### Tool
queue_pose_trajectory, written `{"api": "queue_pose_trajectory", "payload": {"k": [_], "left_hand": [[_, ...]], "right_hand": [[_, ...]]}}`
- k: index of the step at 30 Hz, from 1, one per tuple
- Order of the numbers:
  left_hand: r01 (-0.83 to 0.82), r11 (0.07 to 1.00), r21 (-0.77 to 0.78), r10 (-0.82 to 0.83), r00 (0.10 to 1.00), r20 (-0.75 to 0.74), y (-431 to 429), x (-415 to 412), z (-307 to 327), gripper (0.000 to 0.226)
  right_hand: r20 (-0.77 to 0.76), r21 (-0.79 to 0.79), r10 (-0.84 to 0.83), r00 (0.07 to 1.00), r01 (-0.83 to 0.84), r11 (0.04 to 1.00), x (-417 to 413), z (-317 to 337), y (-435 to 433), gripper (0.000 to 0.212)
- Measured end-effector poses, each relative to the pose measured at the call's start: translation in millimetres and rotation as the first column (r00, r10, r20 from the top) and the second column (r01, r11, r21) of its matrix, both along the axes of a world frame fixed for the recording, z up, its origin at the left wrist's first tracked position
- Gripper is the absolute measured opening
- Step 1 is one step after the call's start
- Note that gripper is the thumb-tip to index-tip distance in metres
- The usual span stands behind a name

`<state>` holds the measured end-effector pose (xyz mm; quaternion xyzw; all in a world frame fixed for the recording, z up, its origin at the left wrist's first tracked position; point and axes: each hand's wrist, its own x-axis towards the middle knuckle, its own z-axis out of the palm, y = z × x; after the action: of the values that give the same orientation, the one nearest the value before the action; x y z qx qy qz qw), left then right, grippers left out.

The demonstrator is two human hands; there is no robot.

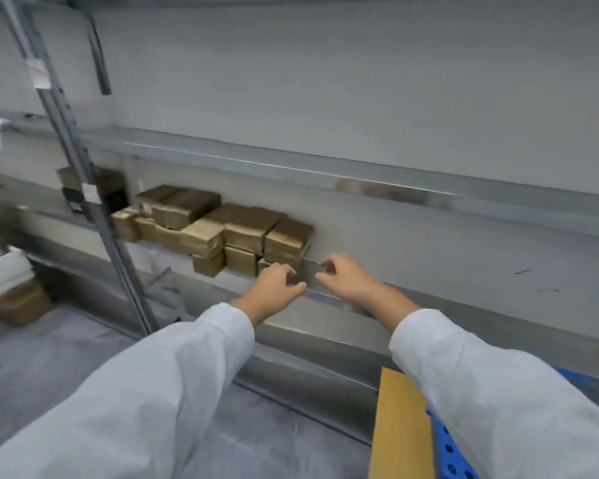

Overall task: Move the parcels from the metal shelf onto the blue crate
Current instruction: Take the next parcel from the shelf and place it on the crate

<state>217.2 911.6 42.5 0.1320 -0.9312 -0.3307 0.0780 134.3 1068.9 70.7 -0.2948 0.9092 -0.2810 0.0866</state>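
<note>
The left hand (274,288) and right hand (346,281), fingers loosely curled and empty, hover at the metal shelf's (464,288) front edge beside the stacked parcels (242,229), where drawing out a bottom parcel could topple those resting above it.

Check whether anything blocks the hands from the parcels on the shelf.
Nothing visible does. The left hand is at the right end of the parcels, and the right hand is just beside it over the metal shelf.
</note>
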Motion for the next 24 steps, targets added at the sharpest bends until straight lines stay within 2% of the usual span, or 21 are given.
{"api": "queue_pose_trajectory", "payload": {"k": [8,14,17,24], "left_hand": [[-0.173,0.970,-0.172,0.160,0.983,-0.085,-158.2,106.7,43.2,0.041],[-0.158,0.930,-0.331,0.144,0.987,-0.066,-224.3,156.8,56.9,0.045],[-0.159,0.902,-0.402,0.145,0.987,-0.065,-253.7,162.4,53.1,0.048],[-0.209,0.828,-0.520,0.183,0.978,-0.103,-332.2,152.1,52.2,0.045]], "right_hand": [[-0.209,0.184,0.209,0.955,-0.172,0.968,80.1,44.2,-154.3,0.034],[-0.228,0.241,0.302,0.926,-0.247,0.938,122.2,47.0,-231.6,0.028],[-0.222,0.211,0.320,0.921,-0.275,0.938,131.7,47.7,-262.8,0.033],[-0.230,0.212,0.363,0.903,-0.317,0.924,107.5,44.1,-350.1,0.034]]}}
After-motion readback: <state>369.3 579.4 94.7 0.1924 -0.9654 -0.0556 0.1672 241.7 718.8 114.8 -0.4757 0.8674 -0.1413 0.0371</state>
